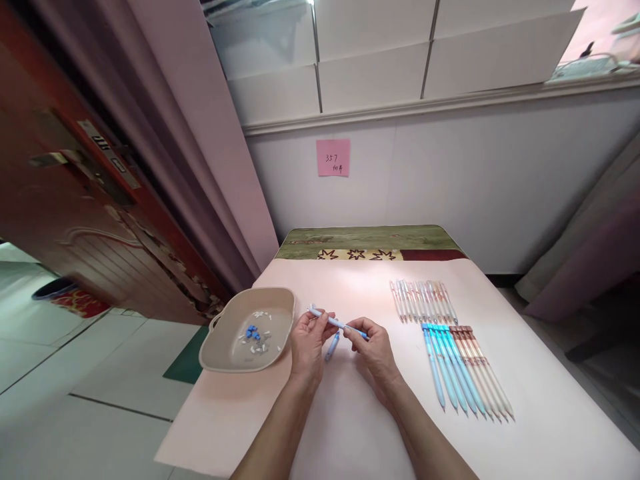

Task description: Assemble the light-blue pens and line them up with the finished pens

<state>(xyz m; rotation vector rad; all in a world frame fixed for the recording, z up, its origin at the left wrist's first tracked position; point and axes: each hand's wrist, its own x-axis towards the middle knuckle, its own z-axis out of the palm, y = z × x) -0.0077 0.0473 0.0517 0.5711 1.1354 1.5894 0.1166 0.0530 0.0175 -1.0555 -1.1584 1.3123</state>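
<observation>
Both hands are closed on a slim light-blue pen, tilted with its left end higher. My left hand pinches it near the whitish upper end. My right hand grips the lower, darker blue end, and its fingers partly cover it. Below the hands, a short blue pen piece lies on the pink-covered table. Left of my hands stands a beige basin with small blue bits and white bits inside.
On the right, clear pens lie in a row. Closer to me are several blue pens and several brown-topped pens, side by side. A wall with a pink note rises behind the table. A wooden door and curtain stand left.
</observation>
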